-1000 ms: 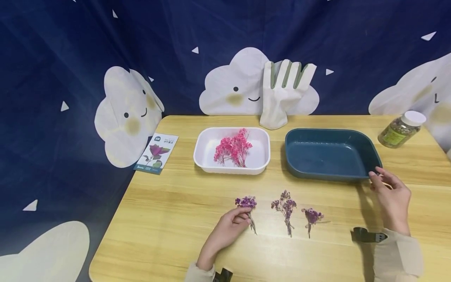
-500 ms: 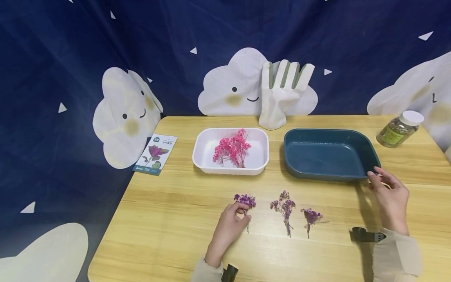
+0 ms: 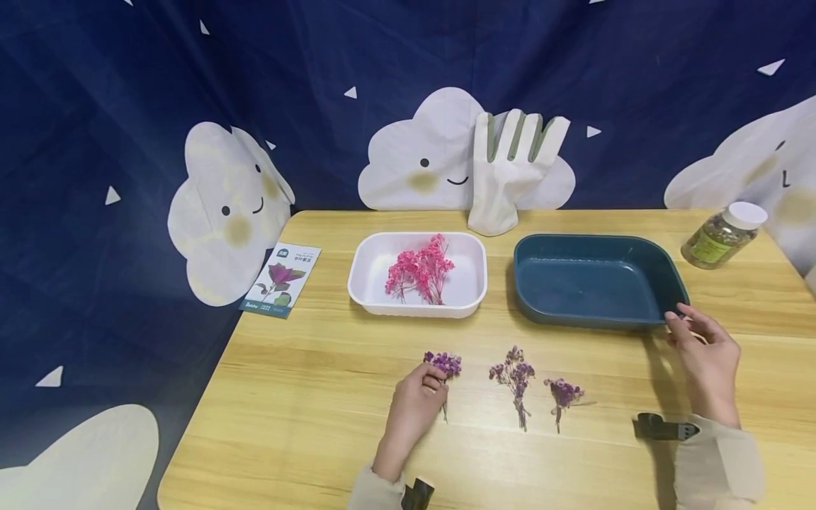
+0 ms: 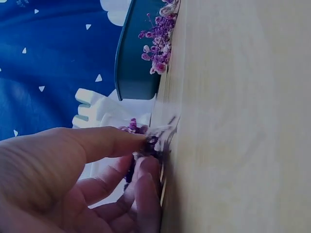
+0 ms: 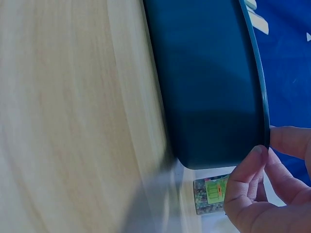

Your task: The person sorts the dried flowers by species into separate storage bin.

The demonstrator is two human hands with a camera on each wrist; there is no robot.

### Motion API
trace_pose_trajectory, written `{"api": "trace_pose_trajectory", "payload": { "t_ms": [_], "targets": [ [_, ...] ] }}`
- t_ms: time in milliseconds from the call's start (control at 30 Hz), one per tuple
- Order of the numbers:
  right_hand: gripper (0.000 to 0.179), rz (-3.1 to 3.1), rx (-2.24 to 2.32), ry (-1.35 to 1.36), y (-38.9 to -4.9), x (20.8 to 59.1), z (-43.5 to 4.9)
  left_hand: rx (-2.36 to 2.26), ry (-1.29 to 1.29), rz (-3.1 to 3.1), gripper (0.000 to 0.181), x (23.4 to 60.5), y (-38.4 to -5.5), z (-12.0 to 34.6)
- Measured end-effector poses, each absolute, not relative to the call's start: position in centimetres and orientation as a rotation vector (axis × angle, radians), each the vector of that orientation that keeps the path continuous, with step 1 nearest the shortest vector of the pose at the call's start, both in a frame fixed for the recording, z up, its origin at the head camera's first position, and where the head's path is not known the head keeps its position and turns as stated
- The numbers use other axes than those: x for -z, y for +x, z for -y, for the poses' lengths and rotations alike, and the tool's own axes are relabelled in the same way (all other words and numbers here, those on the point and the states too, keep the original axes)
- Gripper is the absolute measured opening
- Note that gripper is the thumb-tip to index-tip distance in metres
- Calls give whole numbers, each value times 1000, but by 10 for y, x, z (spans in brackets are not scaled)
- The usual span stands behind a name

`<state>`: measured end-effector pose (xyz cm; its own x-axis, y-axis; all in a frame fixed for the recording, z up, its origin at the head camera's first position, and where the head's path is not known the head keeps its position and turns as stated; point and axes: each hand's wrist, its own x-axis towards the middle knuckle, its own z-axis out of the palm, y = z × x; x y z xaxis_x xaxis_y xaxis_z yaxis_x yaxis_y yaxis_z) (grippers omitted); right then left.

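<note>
My left hand (image 3: 416,402) pinches the stems of a small purple dried flower sprig (image 3: 444,363) on the wooden table, near its front left. In the left wrist view, thumb and fingers close around that sprig just above the tabletop and hide part of it. Two more purple sprigs lie to its right: a taller one (image 3: 513,374) and a shorter one (image 3: 564,391). At the right, my right hand (image 3: 709,365) holds the near right corner of a dark teal basin (image 3: 593,320). The right wrist view shows thumb and fingers gripping the basin's rim (image 5: 266,121).
A white tray (image 3: 417,309) with pink dried flowers (image 3: 422,269) stands left of the basin. Behind them a white glove (image 3: 503,177) leans on the curtain. A lidded jar (image 3: 723,237) stands back right, and a printed card (image 3: 280,280) lies at the table's left edge.
My left hand has shifted slightly right and its fingers have drawn together on the sprig's stems, which have turned more upright. The right hand stays at the basin's corner.
</note>
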<state>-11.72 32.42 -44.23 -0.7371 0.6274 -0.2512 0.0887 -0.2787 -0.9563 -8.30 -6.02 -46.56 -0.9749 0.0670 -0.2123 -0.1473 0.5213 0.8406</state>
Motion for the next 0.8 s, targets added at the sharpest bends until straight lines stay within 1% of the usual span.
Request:
{"api": "trace_pose_trajectory", "payload": {
  "t_ms": [367,800],
  "targets": [
    [22,1609,-2066,-889,-117,442,-323,-1759,-117,-2367,17,471,-89,64],
    [21,1583,-2083,-895,-118,443,-324,-2041,-67,-2133,23,473,-101,50]
  ]
}}
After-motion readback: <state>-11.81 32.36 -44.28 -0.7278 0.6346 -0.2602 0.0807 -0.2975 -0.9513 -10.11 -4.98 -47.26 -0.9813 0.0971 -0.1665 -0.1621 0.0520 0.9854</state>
